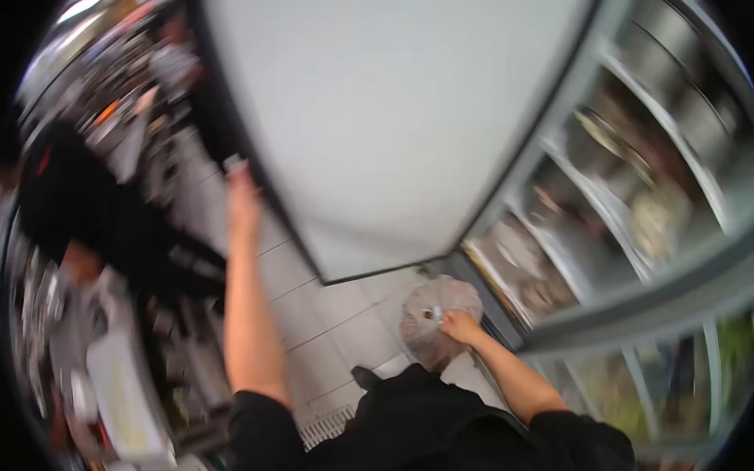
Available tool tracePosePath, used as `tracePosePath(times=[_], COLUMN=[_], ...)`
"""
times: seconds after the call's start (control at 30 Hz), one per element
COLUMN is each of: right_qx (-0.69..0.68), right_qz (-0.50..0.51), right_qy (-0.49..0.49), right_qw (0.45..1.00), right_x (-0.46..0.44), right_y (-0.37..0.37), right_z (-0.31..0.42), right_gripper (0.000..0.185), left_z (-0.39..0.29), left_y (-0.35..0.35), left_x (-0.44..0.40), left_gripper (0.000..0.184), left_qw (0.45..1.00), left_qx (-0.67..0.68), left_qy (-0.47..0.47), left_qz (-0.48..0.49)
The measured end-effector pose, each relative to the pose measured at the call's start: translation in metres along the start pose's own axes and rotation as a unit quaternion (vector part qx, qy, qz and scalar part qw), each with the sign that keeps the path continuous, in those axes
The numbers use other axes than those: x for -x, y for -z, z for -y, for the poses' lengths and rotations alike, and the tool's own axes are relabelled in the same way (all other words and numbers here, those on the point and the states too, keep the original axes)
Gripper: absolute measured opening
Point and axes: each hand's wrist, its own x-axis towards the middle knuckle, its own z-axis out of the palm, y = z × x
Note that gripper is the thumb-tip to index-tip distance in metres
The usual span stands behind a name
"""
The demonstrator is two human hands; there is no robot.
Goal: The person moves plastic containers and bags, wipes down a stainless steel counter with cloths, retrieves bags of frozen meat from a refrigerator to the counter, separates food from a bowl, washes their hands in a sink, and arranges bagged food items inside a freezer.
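My right hand (460, 327) is closed on the gathered top of a clear plastic bag (423, 343), which hangs low over the floor beside the fridge. What fills the bag looks pale and reddish, too blurred to name. Out to the left, my left hand (241, 183) grips the outer edge of a refrigerator door (382, 109), a large white panel with a dark rim that stands swung open. To the right of the door is the open refrigerator (552, 273), with bags and metal containers on its shelves.
A person in black (101, 198) bends over at the left, near a cluttered work counter with a pale board (126, 393). Light tiles (318, 338) cover the floor, with a drain grate (328, 425) near my feet. A glass-fronted cabinet (673, 383) with greens stands at the lower right.
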Motion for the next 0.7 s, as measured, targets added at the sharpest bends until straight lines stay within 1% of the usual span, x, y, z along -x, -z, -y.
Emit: tracePosePath(times=[0.03,0.07,0.1,0.13,0.17,0.2,0.23,0.3,0.33,0.37,0.43,0.5,0.53,0.57,0.6,0.63,0.67,0.7], right_qx=[-0.012,-0.022,-0.026,-0.038,-0.048,-0.044,-0.020,0.001,0.002,-0.001,-0.016,-0.041,-0.057,-0.052,-0.045,-0.020,0.006,-0.028], right_qz=[-0.027,-0.050,-0.084,-0.084,-0.081,-0.100,-0.097,-0.094,-0.092,-0.091,-0.095,-0.102,-0.100,-0.103,-0.105,-0.122,-0.140,-0.139], right_qy=[-0.027,-0.045,-0.075,-0.085,-0.088,-0.090,-0.110,-0.148,-0.167,-0.189,-0.228,-0.265,-0.287,-0.303,-0.321,-0.320,-0.319,-0.362], right_qw=[0.999,0.997,0.993,0.992,0.992,0.990,0.989,0.985,0.982,0.978,0.969,0.958,0.951,0.946,0.940,0.939,0.937,0.921], right_x=[0.020,0.040,0.065,0.082,0.097,0.115,0.136,0.177,0.198,0.221,0.272,0.320,0.345,0.368,0.392,0.414,0.435,0.455], right_y=[0.003,0.008,0.010,0.008,0.005,0.008,0.007,-0.009,-0.014,-0.018,-0.027,-0.041,-0.052,-0.067,-0.081,-0.102,-0.123,-0.135], right_z=[-0.013,-0.025,-0.038,-0.047,-0.056,-0.072,-0.091,-0.131,-0.151,-0.161,-0.183,-0.202,-0.209,-0.217,-0.226,-0.242,-0.257,-0.262], right_gripper=[0.024,0.024,0.024,0.024,0.024,0.024,0.024,0.025,0.026,0.026,0.027,0.028,0.028,0.027,0.026,0.026,0.026,0.029], left_z=[0.017,0.019,0.021,0.006,0.018,0.009,-0.004,-0.012,-0.022,-0.015,-0.036,-0.042,-0.052,-0.045,-0.028,-0.021,-0.033,-0.055], left_y=[0.002,-0.007,-0.001,-0.005,0.001,-0.007,-0.010,-0.011,-0.019,-0.019,-0.033,-0.032,-0.041,-0.032,-0.017,-0.012,-0.022,-0.039], left_x=[-0.014,-0.013,-0.015,-0.006,-0.006,0.011,0.028,0.056,0.075,0.087,0.131,0.169,0.188,0.203,0.218,0.228,0.239,0.259], left_gripper=[0.080,0.082,0.086,0.088,0.087,0.086,0.085,0.082,0.080,0.081,0.081,0.080,0.074,0.074,0.079,0.084,0.084,0.085], left_qw=[0.998,0.998,0.998,0.996,0.994,0.995,0.994,0.995,0.994,0.992,0.992,0.995,0.987,0.987,0.997,0.991,0.991,0.989], left_qx=[-0.011,0.023,0.012,0.031,0.037,0.019,0.000,0.020,0.002,-0.004,-0.001,0.057,0.121,0.121,0.015,-0.090,-0.085,-0.042], left_qy=[0.024,0.004,0.007,0.026,0.015,0.001,-0.014,-0.015,-0.063,-0.053,-0.043,-0.048,-0.005,-0.010,-0.053,-0.096,-0.101,-0.126], left_qz=[-0.051,-0.064,-0.057,-0.080,-0.102,-0.102,-0.107,-0.095,-0.089,-0.115,-0.120,-0.061,-0.107,-0.104,-0.063,-0.022,-0.022,0.060])
